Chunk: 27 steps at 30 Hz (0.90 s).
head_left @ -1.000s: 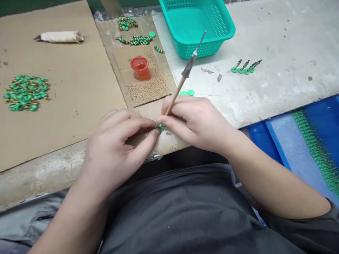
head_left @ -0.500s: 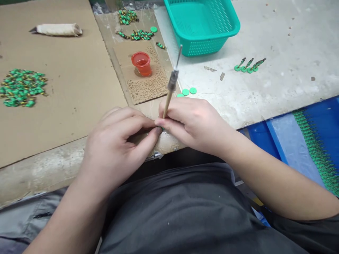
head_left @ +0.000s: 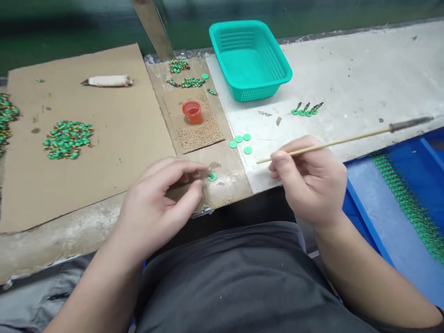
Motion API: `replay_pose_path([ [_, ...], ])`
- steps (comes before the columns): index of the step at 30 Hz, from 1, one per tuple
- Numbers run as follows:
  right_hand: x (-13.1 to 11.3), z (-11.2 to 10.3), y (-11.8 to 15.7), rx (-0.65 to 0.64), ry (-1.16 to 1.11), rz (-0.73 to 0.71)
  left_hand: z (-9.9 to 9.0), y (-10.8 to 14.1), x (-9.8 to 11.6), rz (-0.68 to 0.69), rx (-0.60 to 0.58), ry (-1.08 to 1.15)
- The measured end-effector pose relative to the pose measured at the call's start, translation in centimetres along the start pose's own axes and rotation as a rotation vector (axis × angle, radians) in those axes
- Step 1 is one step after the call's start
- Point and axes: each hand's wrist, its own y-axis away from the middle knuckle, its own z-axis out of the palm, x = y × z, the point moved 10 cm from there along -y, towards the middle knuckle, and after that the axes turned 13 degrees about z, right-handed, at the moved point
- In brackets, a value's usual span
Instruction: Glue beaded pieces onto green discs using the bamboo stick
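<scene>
On the table's front part lies a green button (head_left: 212, 176) with a small dark piece on it. My left hand (head_left: 164, 199) is beside it, thumb and forefinger apart, with nothing seen between them. My right hand (head_left: 308, 178) is closed on a thin wooden stick (head_left: 333, 144), its bare tip pointing left and its dark metal end to the right. Several loose green buttons (head_left: 238, 138) lie between the hands, farther back. A red cup (head_left: 192, 112) of liquid stands on a speckled cardboard piece (head_left: 201, 137).
A teal basket (head_left: 255, 92) stands at the back. Green and gold bead piles (head_left: 68, 139) and a white cone-tipped tube (head_left: 109, 81) lie on cardboard (head_left: 114, 120). Buttons with upright beaded pieces (head_left: 308, 112) stand on the right. Blue trays (head_left: 364, 217) are at the lower right.
My right hand has moved right, away from my left, and the stick has swung from upright to nearly level. My left fingers have parted, uncovering the button. The view has tilted up.
</scene>
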Motion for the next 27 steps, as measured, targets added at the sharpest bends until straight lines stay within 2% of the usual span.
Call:
replay_pose_path([
  [6, 3.7, -4.2, 1.2, 0.114, 0.077, 0.110, -0.3, -0.8, 0.4, 0.000, 0.015, -0.019],
  [8, 4.6, -5.1, 1.0, 0.132, 0.072, 0.133, -0.5, -1.9, 0.0, -0.019, 0.008, -0.027],
  [10, 5.4, -5.9, 0.7, 0.146, 0.062, 0.158, -0.2, -4.2, 0.0, -0.022, -0.018, -0.031],
  [12, 6.1, -6.6, 0.4, 0.155, 0.048, 0.180, 1.1, -7.7, 0.6, 0.005, -0.076, -0.006],
  [15, 6.7, -7.5, 0.2, 0.170, 0.031, 0.193, 4.9, -13.9, 2.5, 0.074, -0.175, 0.045],
  [19, 7.0, -8.7, 0.6, 0.189, 0.031, 0.195, 9.8, -20.3, 3.4, 0.082, -0.195, -0.050],
  [23, 7.4, -10.0, 1.0, 0.198, 0.017, 0.221, 12.5, -22.7, 2.8, 0.061, -0.182, -0.094],
  [27, 9.0, -11.5, -1.2, 0.240, 0.043, 0.293, 13.3, -23.0, 2.3, 0.051, -0.178, -0.104],
])
